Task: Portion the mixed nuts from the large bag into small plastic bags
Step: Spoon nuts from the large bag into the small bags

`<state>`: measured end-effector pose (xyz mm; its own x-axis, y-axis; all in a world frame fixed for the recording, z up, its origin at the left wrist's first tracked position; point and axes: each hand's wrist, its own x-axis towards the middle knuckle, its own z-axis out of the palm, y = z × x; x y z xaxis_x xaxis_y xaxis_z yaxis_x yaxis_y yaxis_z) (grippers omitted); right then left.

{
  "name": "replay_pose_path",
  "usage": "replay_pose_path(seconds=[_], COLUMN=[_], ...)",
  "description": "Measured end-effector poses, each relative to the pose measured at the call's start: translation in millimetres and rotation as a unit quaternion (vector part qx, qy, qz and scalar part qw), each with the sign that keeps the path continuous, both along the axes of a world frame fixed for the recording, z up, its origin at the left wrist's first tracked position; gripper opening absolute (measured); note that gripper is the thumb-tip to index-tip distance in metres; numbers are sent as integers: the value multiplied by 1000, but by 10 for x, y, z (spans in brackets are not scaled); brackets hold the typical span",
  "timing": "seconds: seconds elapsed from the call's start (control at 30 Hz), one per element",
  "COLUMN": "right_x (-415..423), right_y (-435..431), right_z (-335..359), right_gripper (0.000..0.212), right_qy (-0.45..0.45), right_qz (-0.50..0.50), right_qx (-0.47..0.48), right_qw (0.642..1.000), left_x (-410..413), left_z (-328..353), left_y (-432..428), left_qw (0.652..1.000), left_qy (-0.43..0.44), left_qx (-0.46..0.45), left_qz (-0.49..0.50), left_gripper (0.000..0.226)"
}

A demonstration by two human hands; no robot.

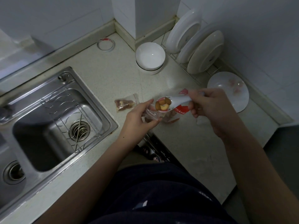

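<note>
The right hand (pixel 208 107) grips the handle of a glossy white spoon (pixel 179 101) whose bowl carries a heap of brown and pale mixed nuts (pixel 162 105). The left hand (pixel 139 118) pinches a small clear plastic bag (pixel 151 113) just under the spoon's tip. The large red-and-clear bag (pixel 182 110) lies on the counter beneath the spoon. 1 filled small clear bag (pixel 124 104) lies to the left of both hands.

A spill is the likely failure. The nuts sit heaped, and the thin bag hangs slack from 1 hand; whether its mouth is open I cannot tell. Tilting before the tip is inside would send nuts onto the counter or over its front edge.

The pale speckled stone counter (pixel 113 75) meets white walls in a corner. A stainless steel sink (pixel 103 107) sits to the left. Stacked white bowls (pixel 150 57), white plates in a wire rack (pixel 194 41) and a flat white plate (pixel 229 94) stand behind.
</note>
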<state>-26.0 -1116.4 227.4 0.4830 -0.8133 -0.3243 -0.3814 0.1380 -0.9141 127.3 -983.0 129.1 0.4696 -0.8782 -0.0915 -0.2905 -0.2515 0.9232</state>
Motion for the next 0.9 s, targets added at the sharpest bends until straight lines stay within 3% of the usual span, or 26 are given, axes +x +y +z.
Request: replay_pose_path(seconds=[0.2,0.37,0.67,0.8,0.9], right_x=[115,165,6,-145,-185], right_y=[184,293,71,-139,-213], right_z=[3,71,212,210,159], right_gripper=[25,18,15,25,20], right_qy=[67,94,70,125,188], right_qz=[99,187,41,-10,48], right_qx=[-140,-255,-275,-358,-403], right_qw=[983,944,958,925,894], left_x=[9,15,55,77,85], left_z=[0,-21,-10,-4,15], left_y=[5,28,70,97,104], left_qw=[1000,1000,999,998,997], left_qy=[1,3,9,-2,27], left_qx=[-10,-11,-35,-63,-72], left_qz=[-6,-4,3,-13,-21], left_gripper=[64,65,63,58,53])
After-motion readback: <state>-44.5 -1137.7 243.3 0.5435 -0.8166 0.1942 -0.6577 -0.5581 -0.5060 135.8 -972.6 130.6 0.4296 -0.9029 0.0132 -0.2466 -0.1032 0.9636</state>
